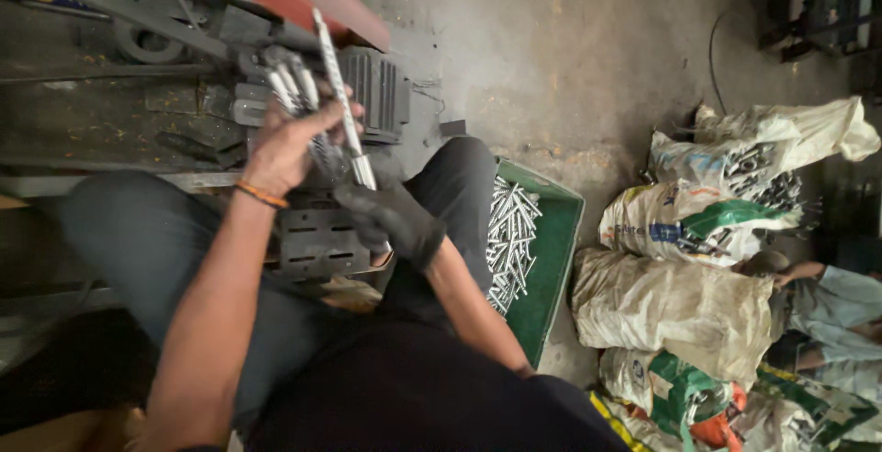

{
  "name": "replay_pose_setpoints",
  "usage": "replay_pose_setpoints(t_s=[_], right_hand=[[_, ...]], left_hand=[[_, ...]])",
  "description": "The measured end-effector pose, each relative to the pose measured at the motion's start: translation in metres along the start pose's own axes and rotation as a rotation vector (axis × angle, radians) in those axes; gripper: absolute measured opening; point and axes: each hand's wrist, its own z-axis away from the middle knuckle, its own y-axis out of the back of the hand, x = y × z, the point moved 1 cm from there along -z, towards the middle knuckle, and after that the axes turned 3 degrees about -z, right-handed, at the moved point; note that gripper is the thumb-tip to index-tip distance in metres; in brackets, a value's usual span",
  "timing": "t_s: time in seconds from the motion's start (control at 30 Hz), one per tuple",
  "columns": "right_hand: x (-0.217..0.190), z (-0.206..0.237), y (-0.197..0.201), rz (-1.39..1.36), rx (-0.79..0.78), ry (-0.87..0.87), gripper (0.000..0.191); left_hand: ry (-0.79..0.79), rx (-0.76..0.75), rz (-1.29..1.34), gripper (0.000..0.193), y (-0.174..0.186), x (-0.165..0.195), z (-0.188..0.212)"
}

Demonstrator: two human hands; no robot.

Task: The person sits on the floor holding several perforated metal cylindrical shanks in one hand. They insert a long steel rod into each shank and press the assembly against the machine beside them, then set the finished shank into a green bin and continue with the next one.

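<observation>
Left of centre in the frame, the bare left hand (287, 144) is closed around a bunch of short silvery metal bolts (296, 89). Just right of it the black-gloved right hand (390, 218) grips the lower end of a long slim steel rod (338, 94) slanting toward the upper middle. A green plastic crate (551, 268) heaped with more shiny bolts sits right of centre, beside bulging woven sacks (675, 310)

Dim overall, with soft light falling on the bare grey concrete floor (588, 57) at the far middle. The near left corner sinks into deep shadow. Glare glints off the long shiny metal rod (338, 94). Edges bend outward and look slightly blurred.
</observation>
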Motion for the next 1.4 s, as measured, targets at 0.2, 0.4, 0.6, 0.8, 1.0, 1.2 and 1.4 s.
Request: replay_pose_setpoints(t_s=[0.2,0.4,0.6,0.8,1.0,1.2,1.4], right_hand=[[-0.003,0.006,-0.012,0.151,0.212,-0.035,0.023],[-0.014,-0.017,0.003,0.211,0.179,0.124,0.017],[-0.021,-0.075,0.019,0.116,0.282,0.037,0.019],[-0.007,-0.13,0.034,0.264,0.339,0.157,0.023],[0.014,-0.146,0.043,0.338,0.278,0.431,0.02],[0.016,-0.143,0.051,0.286,0.317,0.273,0.022],[0.008,-0.146,0.062,0.396,0.218,0.407,0.019]], left_hand=[[-0.049,-0.025,0.012,0.02,0.003,0.003,-0.005],[-0.041,0.093,-0.102,0.023,0.008,-0.01,-0.011],[-0.096,0.48,0.103,0.02,0.033,-0.014,-0.029],[-0.063,0.569,0.05,0.022,0.043,-0.022,-0.029],[-0.125,0.556,-0.071,0.014,0.043,-0.038,-0.037],[-0.137,0.614,-0.277,0.017,0.045,-0.054,-0.045],[-0.084,0.66,-0.42,0.027,0.045,-0.06,-0.043]])
